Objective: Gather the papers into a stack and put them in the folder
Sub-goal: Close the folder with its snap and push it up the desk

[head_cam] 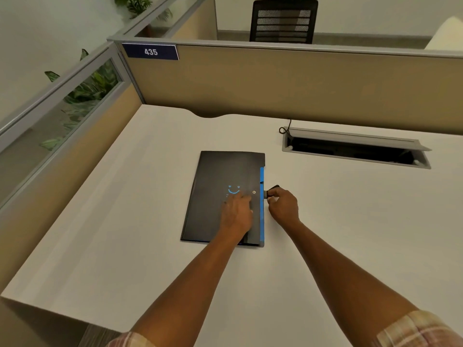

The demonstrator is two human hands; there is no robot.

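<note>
A black folder (218, 176) with a blue smiley print and a blue strip down its right edge lies closed on the white desk (125, 221). My left hand (236, 211) rests flat on its cover, fingers spread near the smiley. At the folder's right edge, my right hand (283, 204) pinches the small black strap tab (273, 190) of the closure. A small round snap shows on the cover beside the tab. No loose papers are visible; any inside the folder are hidden.
An open cable tray (355, 149) with a raised grey lid is recessed in the desk at the back right, a black cable looping beside it. Tan cubicle partitions (275, 83) wall the desk at the back and left. A black chair stands beyond the partition.
</note>
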